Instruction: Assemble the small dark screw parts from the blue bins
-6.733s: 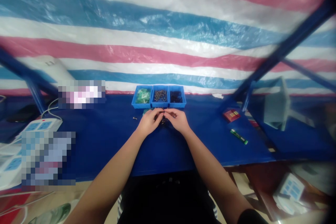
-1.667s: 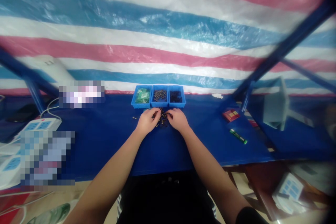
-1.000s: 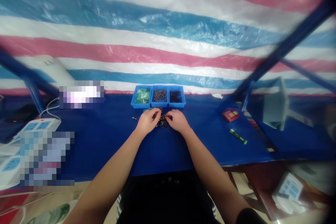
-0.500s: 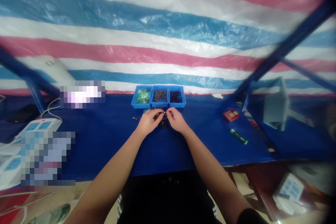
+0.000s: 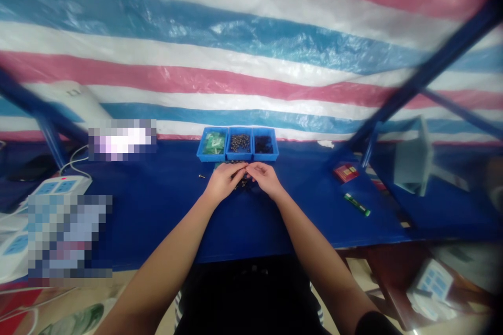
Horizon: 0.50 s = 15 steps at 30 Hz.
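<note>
Fingertips of my left hand [image 5: 225, 180] and my right hand [image 5: 266, 178] meet over the blue table, just in front of three bins. Both hands are closed in a pinch, and whatever they hold is too small and too covered to name. Beneath them lies a pile of small dark and brassy parts [image 5: 244, 184], partly hidden by the fingers. The left blue bin [image 5: 212, 157] holds green and whitish pieces, the middle blue bin [image 5: 239, 157] small metallic parts, the right blue bin [image 5: 265, 157] black pieces. One small brassy part [image 5: 201, 176] lies alone left of my left hand.
On the blue table [image 5: 157, 230], a red box [image 5: 346, 172] and a green stick-shaped packet [image 5: 357, 204] lie to the right. White power strips [image 5: 65, 186] with cables lie at the left. Blue frame bars [image 5: 393, 94] slant up at both sides before a striped sheet [image 5: 243, 47].
My right hand's fingers have moved left and now touch the left fingertips, covering the small piece that showed between them. The left hand has barely moved.
</note>
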{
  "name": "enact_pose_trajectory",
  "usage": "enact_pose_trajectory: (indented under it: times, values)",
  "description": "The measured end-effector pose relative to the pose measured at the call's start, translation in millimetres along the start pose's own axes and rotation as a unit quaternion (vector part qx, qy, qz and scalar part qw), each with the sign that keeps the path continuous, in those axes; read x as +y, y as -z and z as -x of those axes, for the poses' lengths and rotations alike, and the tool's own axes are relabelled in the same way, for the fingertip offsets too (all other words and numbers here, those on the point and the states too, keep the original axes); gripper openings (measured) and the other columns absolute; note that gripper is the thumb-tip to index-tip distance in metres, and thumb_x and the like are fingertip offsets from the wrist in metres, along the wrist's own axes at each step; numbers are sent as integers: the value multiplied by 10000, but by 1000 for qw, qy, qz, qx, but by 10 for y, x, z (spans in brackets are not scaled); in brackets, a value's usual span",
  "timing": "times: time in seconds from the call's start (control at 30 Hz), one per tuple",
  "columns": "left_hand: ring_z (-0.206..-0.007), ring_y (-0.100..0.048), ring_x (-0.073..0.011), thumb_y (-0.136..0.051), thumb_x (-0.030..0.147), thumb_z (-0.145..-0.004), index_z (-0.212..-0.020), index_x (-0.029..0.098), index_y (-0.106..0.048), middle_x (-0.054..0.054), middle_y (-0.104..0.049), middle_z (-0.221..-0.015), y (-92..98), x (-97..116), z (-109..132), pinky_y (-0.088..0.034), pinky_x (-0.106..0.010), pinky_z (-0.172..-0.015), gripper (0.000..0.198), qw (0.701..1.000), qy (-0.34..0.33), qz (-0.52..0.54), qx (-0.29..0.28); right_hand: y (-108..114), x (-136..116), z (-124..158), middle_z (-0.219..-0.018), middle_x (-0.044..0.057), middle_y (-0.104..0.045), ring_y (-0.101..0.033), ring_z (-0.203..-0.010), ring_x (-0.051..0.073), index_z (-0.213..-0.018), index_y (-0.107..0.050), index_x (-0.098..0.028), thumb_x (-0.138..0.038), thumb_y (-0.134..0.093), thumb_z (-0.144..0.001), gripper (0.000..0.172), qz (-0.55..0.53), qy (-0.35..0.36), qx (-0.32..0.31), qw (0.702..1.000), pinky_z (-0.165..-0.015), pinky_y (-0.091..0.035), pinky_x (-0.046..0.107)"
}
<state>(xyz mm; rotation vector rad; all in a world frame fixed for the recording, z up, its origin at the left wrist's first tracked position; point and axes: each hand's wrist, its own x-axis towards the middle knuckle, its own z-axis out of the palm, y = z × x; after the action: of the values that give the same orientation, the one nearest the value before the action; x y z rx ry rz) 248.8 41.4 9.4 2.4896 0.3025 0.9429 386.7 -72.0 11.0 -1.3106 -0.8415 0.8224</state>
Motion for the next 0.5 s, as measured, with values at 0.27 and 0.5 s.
enact_pose_trajectory:
  times: [0.27,0.5]
  values:
    - [-783,-678,-178,-571,329,-920,-1151,218,-661,-38,-741,-896,-7,-22,9,-515,-334,-793,272,999,17,-28,14,-13,-47,24,-861,36,-711,-610,-722,146,-890,-734,-207,-408,-699,-756,244,-22,-3,9,1000,-600,-447,251]
    - [-835,-683,-187,-573,339,-917,-1075,214,-691,-51,-742,-931,-29,-36,21,-525,-330,-799,233,999,21,-24,39,-19,-46,19,-840,37,-712,-607,-715,143,-908,-744,-202,-379,-737,-719,259,-53,5,9,999,-634,-466,267]
